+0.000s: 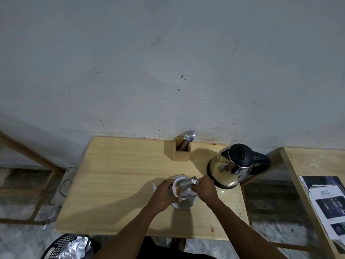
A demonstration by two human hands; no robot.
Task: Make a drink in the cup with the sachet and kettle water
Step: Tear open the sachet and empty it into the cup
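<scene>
The cup (177, 186) is largely covered by the left hand (164, 195) and the silver sachet (187, 185); its contents cannot be made out. The black basket (65, 247) and printed booklet (325, 204) are cropped at the frame's edges.

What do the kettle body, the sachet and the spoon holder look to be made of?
Kettle: polished metal body, probably stainless steel, mirror reflections on it; lid and handle matt black, likely plastic.
Sachet: silvery foil or metallised film, creased and shiny, held over the cup by the right hand.
Spoon holder: pale wood, matt, grain like the table's.
</scene>
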